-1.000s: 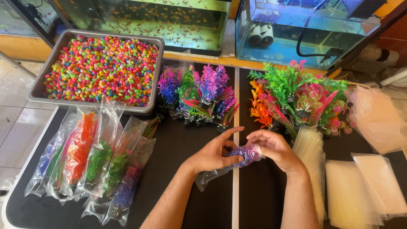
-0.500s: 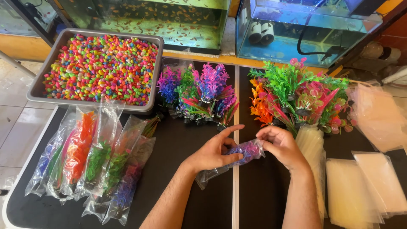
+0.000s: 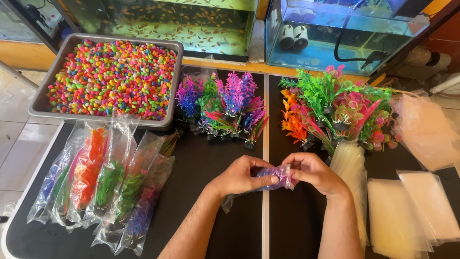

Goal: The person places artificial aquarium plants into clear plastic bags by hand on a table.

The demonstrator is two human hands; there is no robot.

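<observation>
Black tabletop (image 3: 211, 192) under me, two fish tanks (image 3: 191, 24) along the back edge w/ water and small fish in the left one. My left hand (image 3: 239, 176) and right hand (image 3: 311, 173) meet over the seam at the middle of the tabletop, both closed on a clear plastic bag w/ a purple plant (image 3: 277, 176) inside; left thumb and fingers pinch the bag's body, right fingers pinch its end, and the rest of the bag trails down-left from under my left hand onto the tabletop. Far left: grey tray of coloured pebbles (image 3: 33, 108), full to the rim. Just below it, a fanned row of bagged plants (image 3: 103, 184) (orange, green, blue, purple) lying flat. Behind my hands, a cluster of purple-pink plastic plants (image 3: 230, 103) left of the seam, a green-orange-pink cluster (image 3: 335, 108) right of it, both upright. Right side: stacks of empty clear bags (image 3: 407, 211), one stack just beside my right wrist.
</observation>
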